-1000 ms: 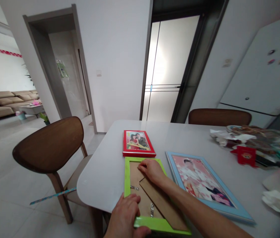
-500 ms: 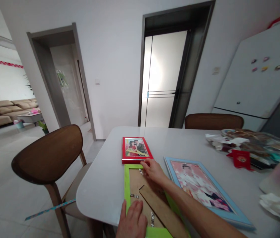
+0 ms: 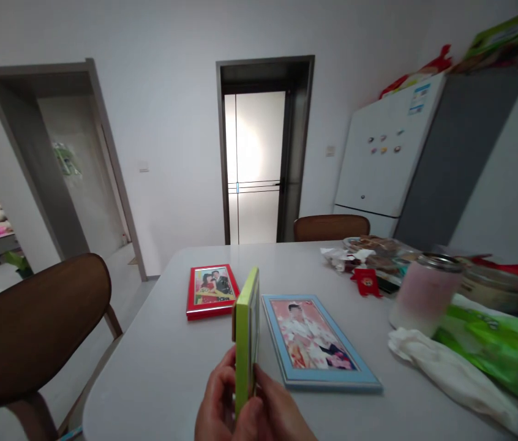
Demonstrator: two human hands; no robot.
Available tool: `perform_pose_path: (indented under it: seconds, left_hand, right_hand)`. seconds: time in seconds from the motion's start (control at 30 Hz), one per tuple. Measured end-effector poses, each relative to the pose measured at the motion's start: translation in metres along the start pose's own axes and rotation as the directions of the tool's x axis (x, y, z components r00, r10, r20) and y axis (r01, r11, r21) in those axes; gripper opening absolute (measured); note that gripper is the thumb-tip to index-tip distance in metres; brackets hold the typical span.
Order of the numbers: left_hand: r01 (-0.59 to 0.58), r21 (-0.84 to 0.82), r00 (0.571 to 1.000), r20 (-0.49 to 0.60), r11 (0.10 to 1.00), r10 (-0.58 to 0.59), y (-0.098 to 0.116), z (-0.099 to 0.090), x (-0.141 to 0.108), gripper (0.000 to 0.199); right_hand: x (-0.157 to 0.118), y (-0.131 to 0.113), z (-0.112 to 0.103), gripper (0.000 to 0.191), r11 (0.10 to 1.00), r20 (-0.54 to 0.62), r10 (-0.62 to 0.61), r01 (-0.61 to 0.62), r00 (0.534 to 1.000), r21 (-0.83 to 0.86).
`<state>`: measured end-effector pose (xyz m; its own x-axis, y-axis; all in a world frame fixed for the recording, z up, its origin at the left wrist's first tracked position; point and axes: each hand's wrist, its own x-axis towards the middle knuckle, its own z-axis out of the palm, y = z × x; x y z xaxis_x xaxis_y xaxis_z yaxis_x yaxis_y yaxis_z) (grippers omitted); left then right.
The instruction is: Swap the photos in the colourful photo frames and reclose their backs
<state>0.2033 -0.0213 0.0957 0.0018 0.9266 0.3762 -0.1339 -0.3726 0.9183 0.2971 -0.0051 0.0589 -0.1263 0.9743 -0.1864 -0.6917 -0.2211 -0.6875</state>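
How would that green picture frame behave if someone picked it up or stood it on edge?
The green picture frame is probably stiff: its edge runs straight above the left hand and right hand. It is likely light, since fingers alone grip it. Being thin, it would probably tip if stood on edge and nudged.

left hand (image 3: 215,392), right hand (image 3: 277,411) facing, close together, grips closed
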Motion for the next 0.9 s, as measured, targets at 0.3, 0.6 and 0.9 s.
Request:
perform_pose_path:
  seconds: [0.3,0.6,0.9]
  left_hand:
    - [0.288,-0.309,0.957,0.129,0.906,-0.261,0.004,0.036,0.037,0.057]
    - [0.268,0.005,0.928,0.267,0.963,-0.259,-0.081,0.076,0.031,0.052]
    - [-0.035,0.486,0.893,0.408,0.873,-0.191,-0.092,0.066,0.022,0.071]
  right_hand:
    - [0.001,-0.112,-0.069,0.036,0.829,-0.187,-0.303,0.162,0.935,-0.535]
    - [0.028,-0.161,-0.159,0.032,0.422,-0.252,-0.511,-0.016,0.821,-0.906]
    - [0.01,-0.144,-0.177,0.051,0.174,-0.193,-0.556,-0.114,0.809,-0.978]
